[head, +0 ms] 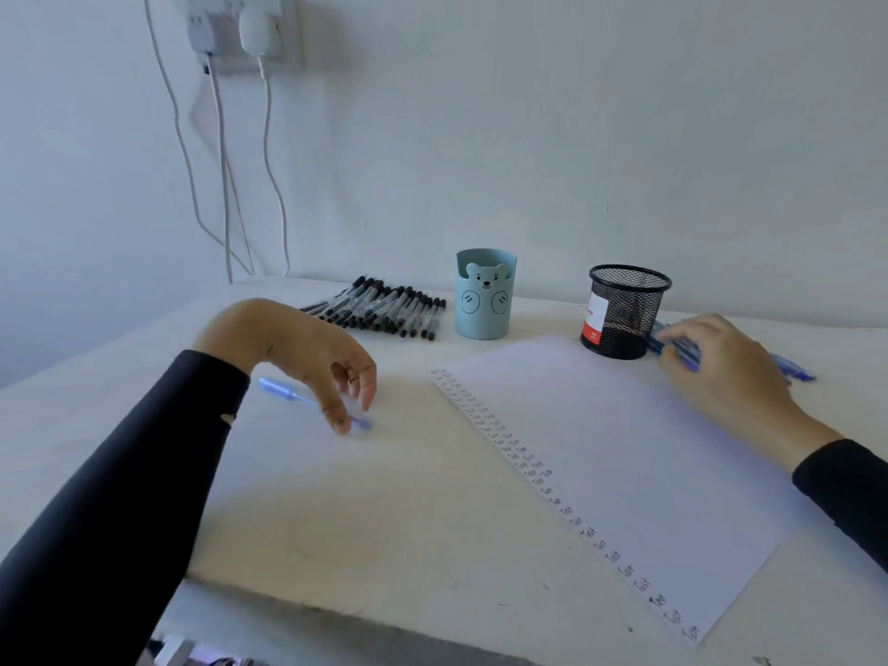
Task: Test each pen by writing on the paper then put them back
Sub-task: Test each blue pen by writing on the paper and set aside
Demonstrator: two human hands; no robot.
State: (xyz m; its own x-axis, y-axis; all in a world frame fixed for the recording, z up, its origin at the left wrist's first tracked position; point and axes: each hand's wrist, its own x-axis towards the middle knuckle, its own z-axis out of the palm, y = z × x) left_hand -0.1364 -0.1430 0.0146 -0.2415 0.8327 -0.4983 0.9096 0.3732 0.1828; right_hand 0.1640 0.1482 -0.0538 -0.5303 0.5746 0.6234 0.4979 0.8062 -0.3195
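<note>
Reaching just right of the mesh cup [624, 305], my right hand [721, 372] curls on the blue pens [795, 369] lying sideways there. Far left of the cup, my left hand [298, 348] maybe pinches a lone pen [283, 390].

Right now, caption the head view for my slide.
Left hand pinches a blue pen; right hand touches the blue pens beside the mesh cup, test-marked paper between.

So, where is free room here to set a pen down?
Free: the bare white table between the left hand with its light blue pen and the white paper sheet; also the gap between the pale blue bear cup and black mesh cup. Crowded: the black-capped pens behind, the blue pens under the right hand.
</note>
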